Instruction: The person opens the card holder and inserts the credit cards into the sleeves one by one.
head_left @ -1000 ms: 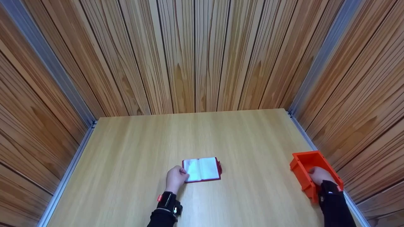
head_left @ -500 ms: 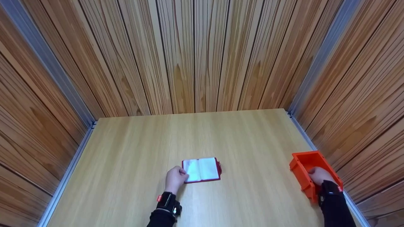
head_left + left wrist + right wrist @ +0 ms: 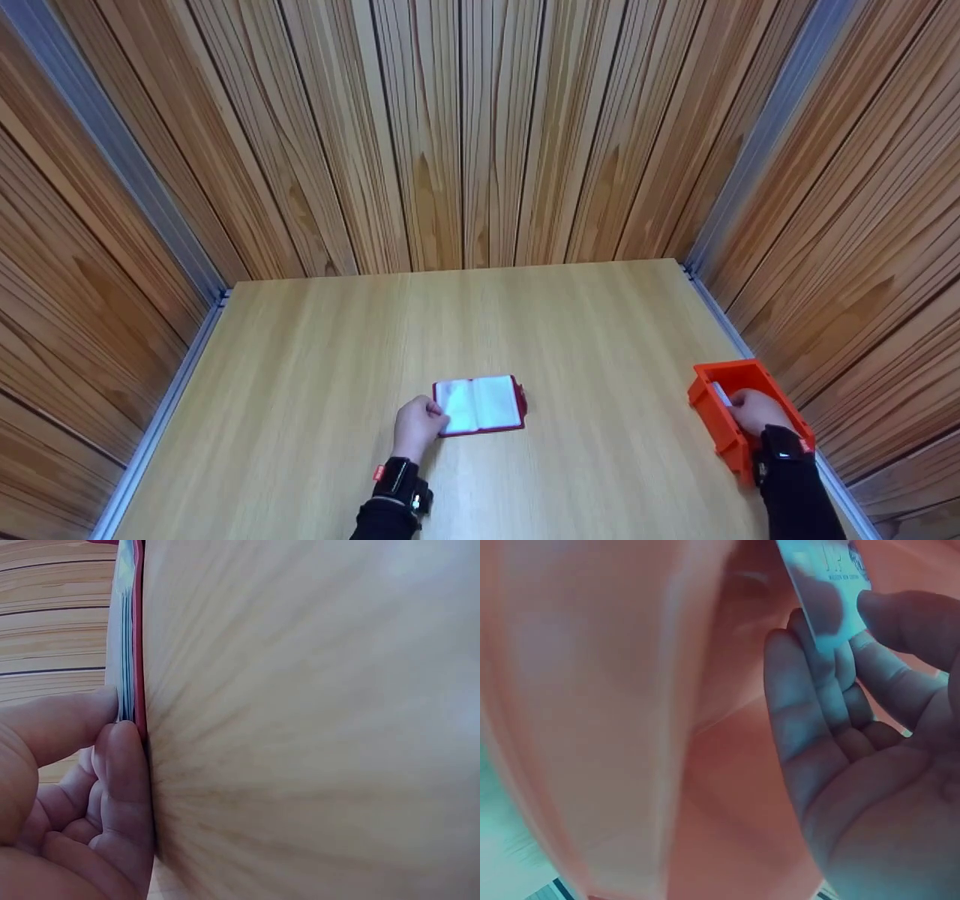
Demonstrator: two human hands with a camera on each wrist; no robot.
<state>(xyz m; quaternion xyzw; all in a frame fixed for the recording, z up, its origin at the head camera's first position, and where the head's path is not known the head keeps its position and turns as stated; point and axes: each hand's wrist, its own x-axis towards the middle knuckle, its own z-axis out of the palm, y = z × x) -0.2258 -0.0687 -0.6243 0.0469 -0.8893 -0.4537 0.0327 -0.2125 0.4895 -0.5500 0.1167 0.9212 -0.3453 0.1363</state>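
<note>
A small red card holder (image 3: 495, 405) lies open on the table, with whitish sleeve pages facing up. At its left edge, my left hand (image 3: 417, 429) pinches the near corner. In the left wrist view, the thumb and a finger meet at the edge of the stacked sleeves (image 3: 126, 652), just beside the red cover (image 3: 139, 637). Over at the right, my right hand (image 3: 759, 414) reaches into an orange bin (image 3: 716, 429) and pinches a white card (image 3: 829, 604) between thumb and fingers. Dark print shows near the card's top. The bin's bottom is mostly hidden by this hand.
Wood-panelled walls (image 3: 450, 135) stand at the back and both sides of the table (image 3: 300, 360). A metal rail (image 3: 716, 307) runs along the right edge, close beside the bin. Another rail (image 3: 176, 375) follows the left edge.
My right hand has shifted slightly up inside the bin, and a white card now shows at its fingertips. The left hand and card holder stay in place.
</note>
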